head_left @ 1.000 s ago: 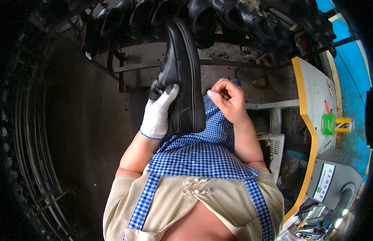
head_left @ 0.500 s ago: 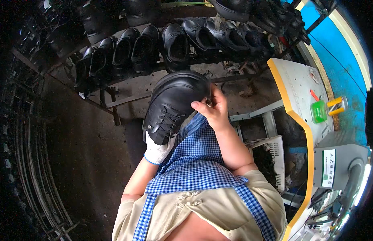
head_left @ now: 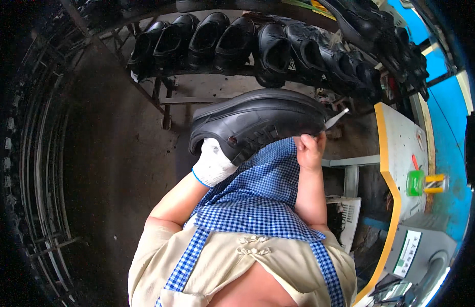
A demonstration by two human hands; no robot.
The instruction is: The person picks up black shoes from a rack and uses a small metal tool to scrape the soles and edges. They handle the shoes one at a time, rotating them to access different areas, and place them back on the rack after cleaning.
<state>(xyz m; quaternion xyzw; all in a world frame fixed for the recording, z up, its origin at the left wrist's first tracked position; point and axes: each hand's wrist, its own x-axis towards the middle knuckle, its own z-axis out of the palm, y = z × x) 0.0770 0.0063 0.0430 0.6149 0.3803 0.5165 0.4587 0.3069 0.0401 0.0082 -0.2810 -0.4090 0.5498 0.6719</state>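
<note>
A black lace-up shoe [head_left: 268, 120] is held up before my apron, lying on its side with its sole edge upward and its toe to the right. My left hand [head_left: 214, 162], in a white knit glove, is pushed into the shoe's opening and holds it from inside; the glove's fingers are hidden. Close under the toe, my bare right hand [head_left: 311, 151] is closed with fingers bent. From it a thin, pale, blade-like tool [head_left: 336, 118] sticks up beside the toe. Its grip end is hidden by the fingers and the shoe.
A rack with a row of black shoes [head_left: 237, 41] spans the far side. On the right stands a white table [head_left: 401, 138] with a yellow edge, carrying a green container [head_left: 415, 183] and a grey machine [head_left: 419, 250]. Metal racks [head_left: 43, 204] line the left. A white crate [head_left: 350, 220] sits below the table.
The shoe has turned from toe-up to lying sideways with its toe to the right. My right hand has moved right with it, and the pale tool now shows. The view has shifted too.
</note>
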